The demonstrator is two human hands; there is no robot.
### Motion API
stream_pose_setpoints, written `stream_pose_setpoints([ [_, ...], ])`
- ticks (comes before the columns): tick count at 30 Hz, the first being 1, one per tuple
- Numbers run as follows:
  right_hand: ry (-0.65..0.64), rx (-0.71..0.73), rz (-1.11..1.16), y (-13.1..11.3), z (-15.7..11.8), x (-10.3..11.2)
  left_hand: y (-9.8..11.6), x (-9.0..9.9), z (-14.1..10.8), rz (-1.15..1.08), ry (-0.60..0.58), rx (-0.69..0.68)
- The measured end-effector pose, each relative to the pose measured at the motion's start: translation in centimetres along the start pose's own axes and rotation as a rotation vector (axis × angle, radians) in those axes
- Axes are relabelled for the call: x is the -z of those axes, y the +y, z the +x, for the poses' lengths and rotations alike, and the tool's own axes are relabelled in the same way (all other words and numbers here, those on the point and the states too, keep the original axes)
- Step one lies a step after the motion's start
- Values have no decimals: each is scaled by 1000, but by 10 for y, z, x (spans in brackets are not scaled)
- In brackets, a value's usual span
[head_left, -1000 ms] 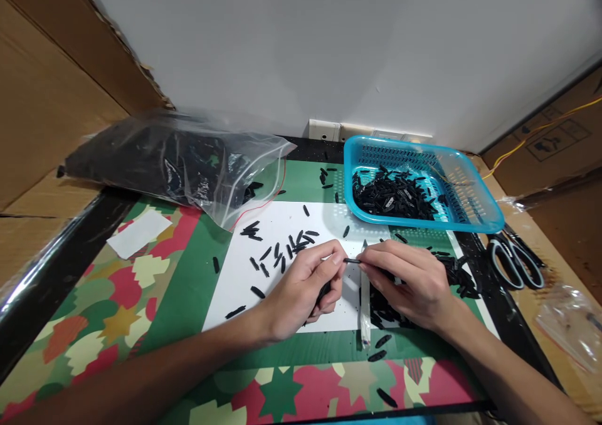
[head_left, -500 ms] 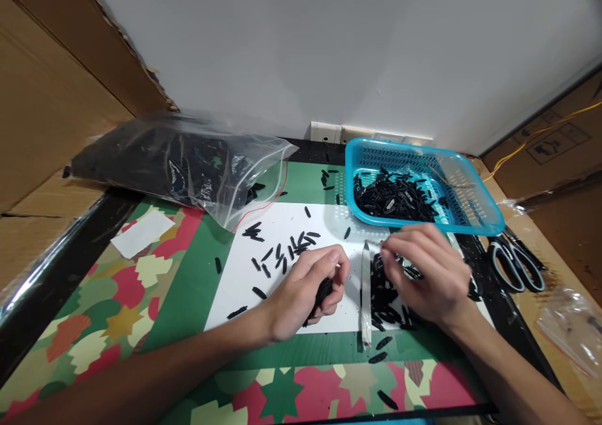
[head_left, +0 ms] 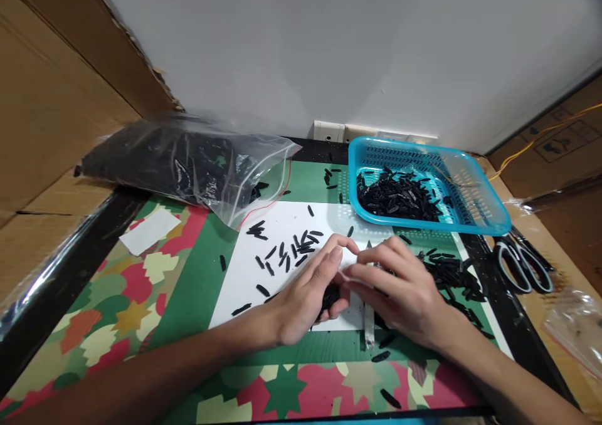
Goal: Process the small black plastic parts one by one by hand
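My left hand [head_left: 303,299] is curled round a clump of small black elongated pieces [head_left: 330,297], which show between its thumb and fingers. My right hand [head_left: 407,290] has come up against it, fingertips bent in and touching the left fingers; whatever they pinch is hidden. Beneath the hands lies a white sheet [head_left: 244,274] with loose black pieces [head_left: 303,244] scattered to the left. Partly covered by the right hand is a slim whitish pointed tool [head_left: 369,331]. Right of that hand is a pile of black pieces [head_left: 451,274].
A blue plastic basket [head_left: 498,221] with many black pieces stands at the back right. A clear zip bag [head_left: 188,162] full of dark material lies back left. Scissors [head_left: 524,265] and a plastic bag [head_left: 576,331] lie at the right, a paper slip [head_left: 149,232] at the left.
My right hand has moved left from above the black pile to meet the left hand, uncovering the pile. The left hand keeps its hold on the black pieces. The view has shifted slightly.
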State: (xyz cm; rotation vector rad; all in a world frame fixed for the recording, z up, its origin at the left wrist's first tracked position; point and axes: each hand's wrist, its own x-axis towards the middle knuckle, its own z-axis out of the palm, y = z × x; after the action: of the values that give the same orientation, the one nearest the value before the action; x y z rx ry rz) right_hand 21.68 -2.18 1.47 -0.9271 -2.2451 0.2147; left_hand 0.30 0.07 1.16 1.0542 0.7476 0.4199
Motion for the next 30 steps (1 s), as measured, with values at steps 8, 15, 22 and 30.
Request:
stream_pose_setpoints([
  [8,-58,-36,175,-4,-5,-17,1,-1,-1,12,3,0],
  [15,36,-208,249,-3,0,-6,-5,0,5,-66,2,-31],
  [22,54,-525,447,1,4,3,-4,1,7,-142,-30,-32],
  [30,29,-533,494,1,1,1,-7,0,8,-184,-19,-51],
])
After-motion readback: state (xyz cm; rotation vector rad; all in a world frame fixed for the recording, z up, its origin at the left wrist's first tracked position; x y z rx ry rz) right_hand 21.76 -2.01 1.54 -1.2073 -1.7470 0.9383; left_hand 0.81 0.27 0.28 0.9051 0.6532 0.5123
